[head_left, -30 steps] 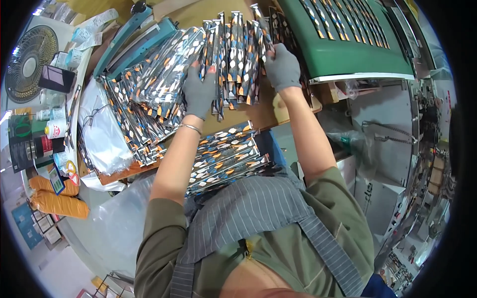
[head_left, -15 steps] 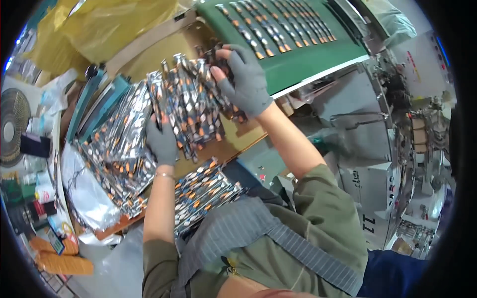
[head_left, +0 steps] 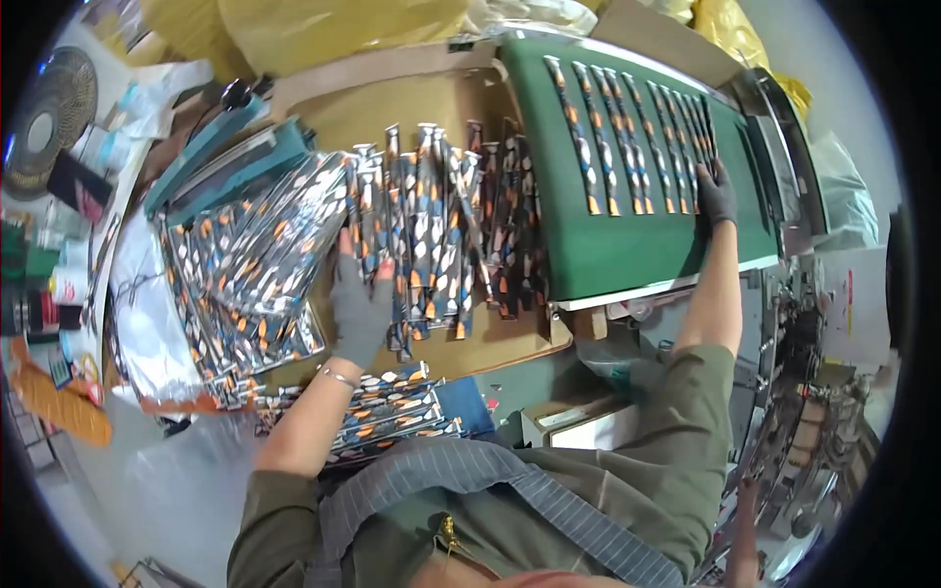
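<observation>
Slim stick packets with an orange, white and dark blue pattern lie in a row (head_left: pixel 632 142) on a green conveyor belt (head_left: pixel 627 260). My right hand (head_left: pixel 718 194), in a grey glove with bare fingertips, is at the row's right end, with its fingers closed around the lower end of the last packet. My left hand (head_left: pixel 361 312), gloved the same way, rests with fingers spread against the lower edge of a loose heap of packets (head_left: pixel 426 225) on the cardboard-coloured work surface (head_left: pixel 441 358). A thicker pile of packets (head_left: pixel 260 245) lies to its left.
Teal metal holders (head_left: pixel 221 176) stand behind the left pile. More packets (head_left: pixel 392 407) lie in a blue container below the table edge. A clear plastic bag (head_left: pixel 162 333) and a fan (head_left: pixel 54 103) are at the left. Yellow bags (head_left: pixel 343 20) line the back.
My right hand has left the heap and moved right to the end of the row on the belt. My left hand has stayed by the heap, its fingers now spread. The view has shifted right.
</observation>
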### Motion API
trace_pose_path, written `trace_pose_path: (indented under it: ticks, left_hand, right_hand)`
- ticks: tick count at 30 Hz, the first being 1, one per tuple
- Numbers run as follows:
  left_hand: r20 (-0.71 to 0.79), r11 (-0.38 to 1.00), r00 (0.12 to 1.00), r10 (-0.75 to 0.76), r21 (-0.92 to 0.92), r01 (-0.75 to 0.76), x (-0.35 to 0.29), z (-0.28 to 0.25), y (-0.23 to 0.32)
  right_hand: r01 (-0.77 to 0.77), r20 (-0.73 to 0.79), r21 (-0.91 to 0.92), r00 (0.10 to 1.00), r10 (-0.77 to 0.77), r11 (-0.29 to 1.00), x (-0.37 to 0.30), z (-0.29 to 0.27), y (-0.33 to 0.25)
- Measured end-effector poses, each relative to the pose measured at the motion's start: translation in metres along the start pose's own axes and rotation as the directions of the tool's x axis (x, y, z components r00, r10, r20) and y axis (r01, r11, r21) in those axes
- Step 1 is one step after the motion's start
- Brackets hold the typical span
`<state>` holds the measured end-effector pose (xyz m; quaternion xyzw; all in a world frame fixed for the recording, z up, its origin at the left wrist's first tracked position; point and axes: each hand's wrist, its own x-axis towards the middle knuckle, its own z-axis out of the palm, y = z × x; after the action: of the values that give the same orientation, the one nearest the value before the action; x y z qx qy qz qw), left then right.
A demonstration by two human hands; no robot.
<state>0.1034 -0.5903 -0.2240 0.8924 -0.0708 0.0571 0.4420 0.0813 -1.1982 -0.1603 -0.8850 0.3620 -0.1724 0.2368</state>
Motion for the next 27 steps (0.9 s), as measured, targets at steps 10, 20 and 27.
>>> trace_pose_path:
  ticks: [10, 20, 27]
  left_hand:
    - [-0.004, 0.976, 0.987, -0.164, -0.146, 0.161, 0.009, 0.002, 0.000]
    - [0.112, 0.963, 0.972, -0.207, -0.152, 0.223, 0.035, 0.004, 0.004]
    - [0.544, 0.359, 0.791, -0.279, -0.705, 0.611, 0.065, -0.016, 0.021]
  right_hand:
    - [0.707, 0.165, 0.002, 0.698, -0.697, 0.708, -0.244, 0.072, -0.227]
    - [0.133, -0.324, 0.064, 0.940, -0.106, 0.989, -0.265, 0.216, -0.215]
    - [-0.213, 0.701, 0.487, 0.674, -0.233, 0.847, -0.288, 0.222, -0.295]
